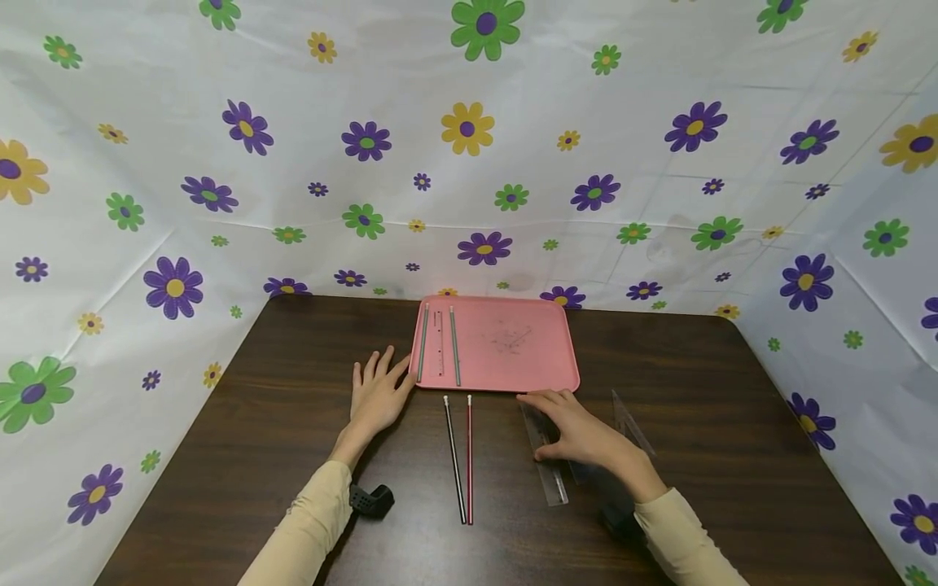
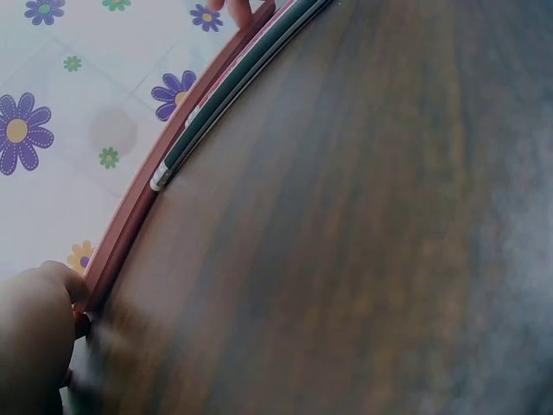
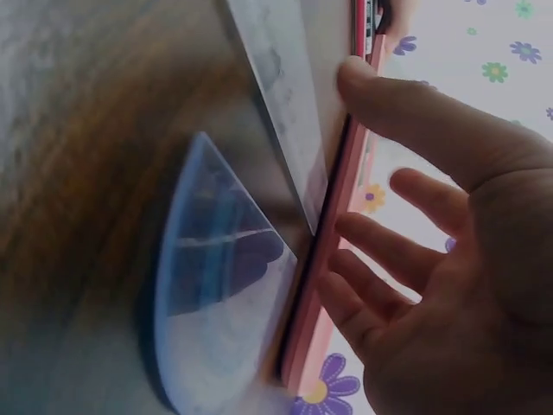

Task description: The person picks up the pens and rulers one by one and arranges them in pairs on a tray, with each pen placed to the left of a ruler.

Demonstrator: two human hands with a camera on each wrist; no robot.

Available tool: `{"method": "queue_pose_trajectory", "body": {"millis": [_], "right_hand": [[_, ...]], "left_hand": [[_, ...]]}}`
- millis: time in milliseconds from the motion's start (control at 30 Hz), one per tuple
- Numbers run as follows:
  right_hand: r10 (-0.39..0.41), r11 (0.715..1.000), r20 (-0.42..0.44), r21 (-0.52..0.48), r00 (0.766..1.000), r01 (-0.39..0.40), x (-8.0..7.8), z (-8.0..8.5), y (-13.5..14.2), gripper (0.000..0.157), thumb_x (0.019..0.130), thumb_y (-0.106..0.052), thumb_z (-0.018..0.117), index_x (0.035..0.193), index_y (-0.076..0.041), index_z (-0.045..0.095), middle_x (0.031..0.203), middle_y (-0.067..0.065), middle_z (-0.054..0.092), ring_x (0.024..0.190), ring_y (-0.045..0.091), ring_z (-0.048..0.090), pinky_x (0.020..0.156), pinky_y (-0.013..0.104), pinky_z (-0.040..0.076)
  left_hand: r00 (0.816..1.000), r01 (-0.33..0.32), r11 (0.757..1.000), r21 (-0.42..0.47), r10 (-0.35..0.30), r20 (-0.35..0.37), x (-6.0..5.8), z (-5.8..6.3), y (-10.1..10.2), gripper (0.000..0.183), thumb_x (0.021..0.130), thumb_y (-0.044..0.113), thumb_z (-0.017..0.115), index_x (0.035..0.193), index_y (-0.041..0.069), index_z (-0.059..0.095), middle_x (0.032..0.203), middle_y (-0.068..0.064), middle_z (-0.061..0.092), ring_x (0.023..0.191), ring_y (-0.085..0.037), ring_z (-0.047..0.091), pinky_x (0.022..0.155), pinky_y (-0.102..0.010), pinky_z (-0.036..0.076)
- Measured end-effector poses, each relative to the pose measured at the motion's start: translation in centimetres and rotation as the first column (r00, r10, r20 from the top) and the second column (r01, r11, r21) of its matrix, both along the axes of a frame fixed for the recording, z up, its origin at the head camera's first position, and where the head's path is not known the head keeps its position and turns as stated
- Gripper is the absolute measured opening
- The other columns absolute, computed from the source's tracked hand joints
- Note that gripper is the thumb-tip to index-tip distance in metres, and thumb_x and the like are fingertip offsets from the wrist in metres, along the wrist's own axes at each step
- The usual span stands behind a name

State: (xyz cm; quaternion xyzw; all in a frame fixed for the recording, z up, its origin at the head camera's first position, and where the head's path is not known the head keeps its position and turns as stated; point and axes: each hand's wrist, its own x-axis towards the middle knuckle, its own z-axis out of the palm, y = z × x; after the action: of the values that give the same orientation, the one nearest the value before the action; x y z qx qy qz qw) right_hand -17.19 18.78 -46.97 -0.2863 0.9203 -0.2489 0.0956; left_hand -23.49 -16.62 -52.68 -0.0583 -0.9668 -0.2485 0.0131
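Observation:
My left hand (image 1: 377,397) has its fingers spread, the thumb at the near left corner of the pink tray (image 1: 542,358). Its thumb (image 2: 39,320) lies right by the tray's rim in the left wrist view. My right hand (image 1: 579,431) hovers over a clear ruler (image 1: 554,484) with loosely bent fingers, the fingertips at the tray's front edge. The right wrist view shows a clear, blue-edged protractor (image 3: 194,328) beside this ruler, both below the hand. Nothing is held. A black pencil (image 1: 455,464) and a red pencil (image 1: 470,464) lie side by side between the hands.
On the tray's left side, two green pencils (image 1: 422,346) flank a narrow clear ruler (image 1: 439,346). A clear set square (image 1: 630,425) lies right of my right hand. The dark wooden table (image 1: 733,488) meets a flower-printed sheet (image 1: 410,73) behind and at the sides.

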Motion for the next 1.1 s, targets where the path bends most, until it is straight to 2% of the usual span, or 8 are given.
{"method": "queue_pose_trajectory", "body": {"millis": [133, 233, 367, 533, 633, 767, 1100], "right_hand": [[0.017, 1.000, 0.064, 0.017, 0.998, -0.018, -0.1, 0.2, 0.2, 0.087, 0.076, -0.018, 0.087, 0.150, -0.012, 0.043, 0.154, 0.016, 0.039, 0.136, 0.038, 0.035, 0.102, 0.058, 0.044], [0.013, 0.998, 0.075, 0.055, 0.997, -0.017, -0.2, 0.3, 0.1, 0.089, 0.073, -0.018, 0.089, 0.150, -0.012, 0.044, 0.155, 0.016, 0.038, 0.137, 0.040, 0.035, 0.102, 0.059, 0.044], [0.010, 0.993, 0.049, 0.118, 0.999, -0.015, -0.4, 0.3, 0.0, 0.090, 0.071, -0.022, 0.091, 0.149, -0.013, 0.046, 0.151, 0.014, 0.042, 0.127, 0.035, 0.042, 0.097, 0.055, 0.047], [0.014, 0.988, 0.038, 0.153, 0.999, -0.020, -1.0, 0.4, -0.1, 0.092, 0.068, -0.023, 0.093, 0.148, -0.016, 0.048, 0.137, 0.009, 0.049, 0.108, 0.022, 0.043, 0.087, 0.042, 0.048], [0.010, 0.988, 0.053, 0.151, 0.999, -0.018, -1.2, 0.5, -0.1, 0.092, 0.067, -0.022, 0.093, 0.147, -0.016, 0.048, 0.128, 0.007, 0.050, 0.102, 0.018, 0.041, 0.083, 0.038, 0.048], [0.005, 0.991, 0.081, 0.130, 0.997, -0.015, -1.2, 0.5, -0.1, 0.091, 0.068, -0.021, 0.093, 0.147, -0.016, 0.048, 0.125, 0.005, 0.048, 0.103, 0.017, 0.040, 0.083, 0.037, 0.047], [0.026, 1.000, 0.155, -0.006, 0.988, -0.026, -1.4, 0.6, 0.2, 0.085, 0.071, -0.017, 0.090, 0.145, -0.010, 0.048, 0.118, 0.008, 0.044, 0.100, 0.020, 0.042, 0.080, 0.029, 0.044]], "left_hand": [[1.000, -0.002, 1.000, 0.004, 0.002, -0.006, 0.0, 0.0, -0.1, 0.053, 0.105, 0.050, 0.037, 0.152, 0.025, 0.044, 0.165, -0.011, 0.022, 0.154, -0.036, 0.009, 0.121, -0.062, -0.006], [1.000, 0.000, 1.000, 0.008, 0.000, -0.008, 0.0, -0.1, -0.1, 0.053, 0.105, 0.050, 0.037, 0.152, 0.025, 0.044, 0.165, -0.011, 0.022, 0.154, -0.036, 0.009, 0.121, -0.061, -0.006], [1.000, 0.003, 1.000, 0.010, -0.003, -0.006, 0.0, -0.1, 0.0, 0.053, 0.105, 0.050, 0.037, 0.152, 0.025, 0.044, 0.166, -0.011, 0.022, 0.154, -0.036, 0.009, 0.121, -0.061, -0.006], [1.000, 0.004, 1.000, 0.005, -0.004, -0.006, 0.0, -0.1, -0.1, 0.053, 0.105, 0.050, 0.037, 0.152, 0.025, 0.043, 0.166, -0.011, 0.022, 0.154, -0.036, 0.008, 0.121, -0.061, -0.007], [1.000, 0.007, 1.000, 0.001, -0.007, -0.008, 0.0, -0.2, -0.1, 0.054, 0.105, 0.050, 0.036, 0.152, 0.025, 0.043, 0.166, -0.011, 0.022, 0.154, -0.036, 0.009, 0.120, -0.062, -0.007], [1.000, 0.008, 1.000, -0.002, -0.008, -0.005, -0.1, -0.2, 0.0, 0.054, 0.105, 0.051, 0.036, 0.152, 0.025, 0.043, 0.166, -0.010, 0.021, 0.154, -0.036, 0.008, 0.121, -0.061, -0.007], [1.000, 0.004, 1.000, 0.002, -0.004, 0.001, -0.1, -0.1, -0.1, 0.054, 0.105, 0.051, 0.036, 0.153, 0.025, 0.042, 0.166, -0.010, 0.021, 0.154, -0.035, 0.007, 0.121, -0.061, -0.008]]}}
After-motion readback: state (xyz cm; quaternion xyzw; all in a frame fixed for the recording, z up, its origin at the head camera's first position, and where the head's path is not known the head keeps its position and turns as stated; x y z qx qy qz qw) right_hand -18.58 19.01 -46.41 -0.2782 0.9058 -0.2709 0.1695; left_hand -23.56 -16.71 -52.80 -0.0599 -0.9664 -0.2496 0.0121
